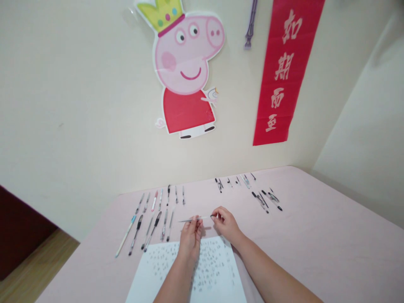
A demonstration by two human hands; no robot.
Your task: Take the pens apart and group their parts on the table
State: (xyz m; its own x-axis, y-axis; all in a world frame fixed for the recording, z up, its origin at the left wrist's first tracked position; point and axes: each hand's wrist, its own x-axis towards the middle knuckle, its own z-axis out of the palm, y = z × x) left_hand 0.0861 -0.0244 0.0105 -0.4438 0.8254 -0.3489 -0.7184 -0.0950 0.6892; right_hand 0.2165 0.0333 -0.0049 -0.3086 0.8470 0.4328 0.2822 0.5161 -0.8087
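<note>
My left hand point(190, 233) pinches a thin clear pen point(194, 219) near its middle, just above a white sheet of paper point(214, 273) covered in small pen marks. My right hand point(224, 221) is closed on the pen's right end, fingers pinched around a small dark piece there. The pen lies roughly level between the two hands, its tip pointing left.
A pink table point(315, 235) stands against a cream wall. Several pens point(148, 223) lie in a row to the left of my hands. Loose pen parts and caps point(261, 198) are scattered at the back right. On the wall hang a cartoon pig cutout point(186, 71) and a red banner point(284, 71).
</note>
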